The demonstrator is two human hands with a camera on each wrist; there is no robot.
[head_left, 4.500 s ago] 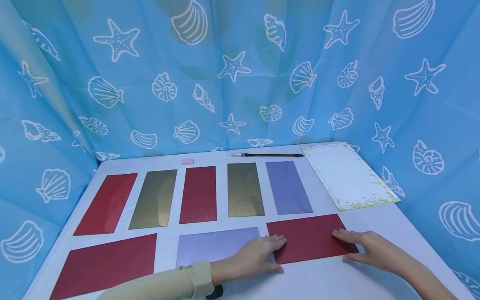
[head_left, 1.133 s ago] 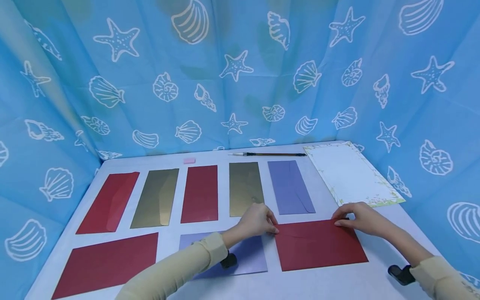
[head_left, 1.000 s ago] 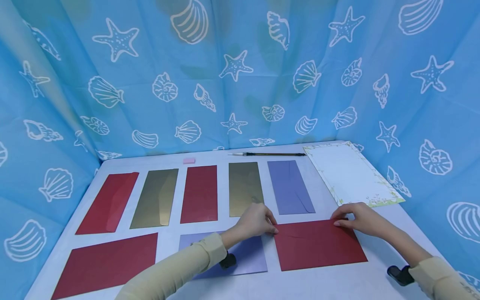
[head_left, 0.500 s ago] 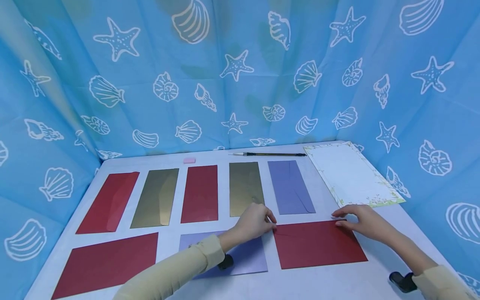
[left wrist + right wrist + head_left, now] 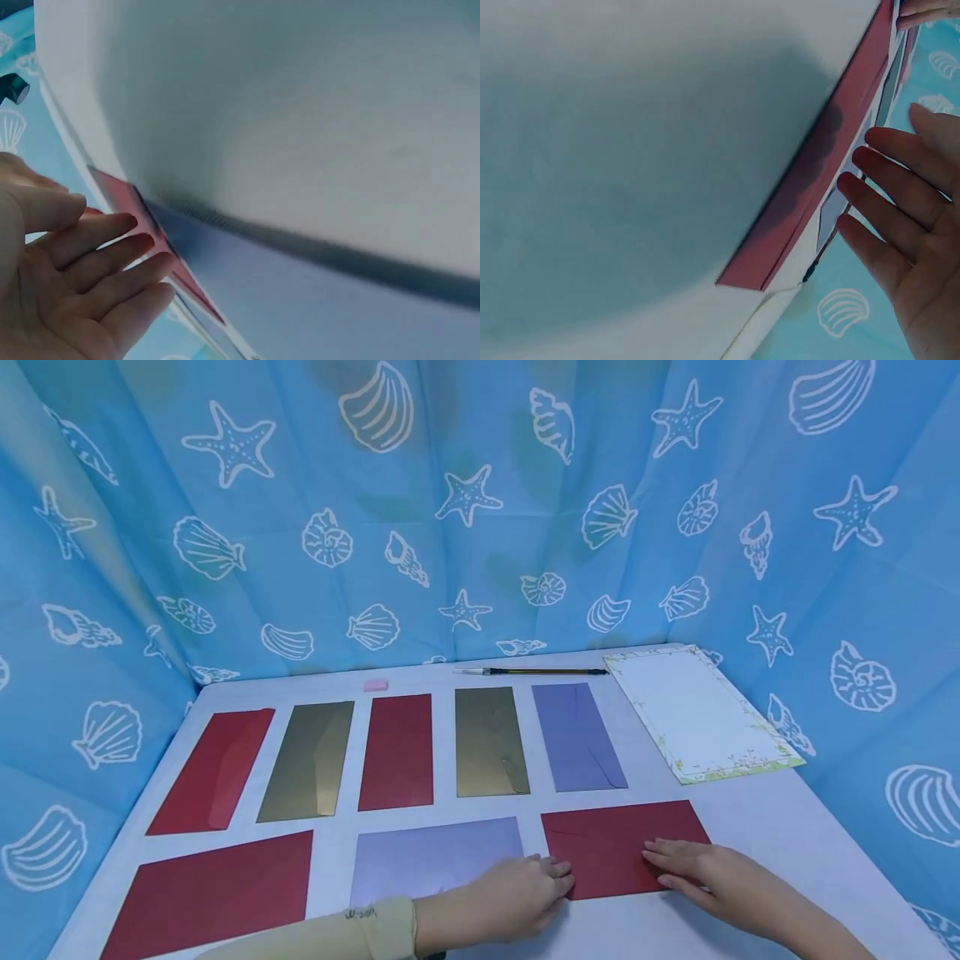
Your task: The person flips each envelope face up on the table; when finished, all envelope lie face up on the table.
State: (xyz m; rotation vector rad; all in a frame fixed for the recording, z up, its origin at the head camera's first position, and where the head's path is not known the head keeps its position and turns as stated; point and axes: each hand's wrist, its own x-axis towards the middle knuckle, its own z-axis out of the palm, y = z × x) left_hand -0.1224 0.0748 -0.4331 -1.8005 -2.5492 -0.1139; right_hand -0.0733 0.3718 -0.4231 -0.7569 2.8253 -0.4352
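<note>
A red envelope (image 5: 607,847) lies flat at the front right, long side across, with a faint flap line near its upper left corner. My left hand (image 5: 510,897) is at its lower left corner, fingers extended and slightly bent, gripping nothing. In the left wrist view the fingers of the left hand (image 5: 97,277) are spread loosely. Over the right part of the envelope is my right hand (image 5: 727,881), fingers straight. The right wrist view shows the right hand (image 5: 915,195) flat, its shadow on the red envelope (image 5: 802,180); whether it touches is unclear.
Left of it lie a lilac envelope (image 5: 435,856) and another red envelope (image 5: 217,889). Behind stands a row of red, gold (image 5: 491,739) and purple envelopes (image 5: 577,735). A pink eraser (image 5: 376,685), a brush (image 5: 532,672) and bordered paper (image 5: 697,714) lie farther back. A curtain surrounds the table.
Both hands have left the red envelope's top edge and moved nearer, the left to its lower left corner, the right over its right part. The flap line, unseen 4.5 s ago, now shows.
</note>
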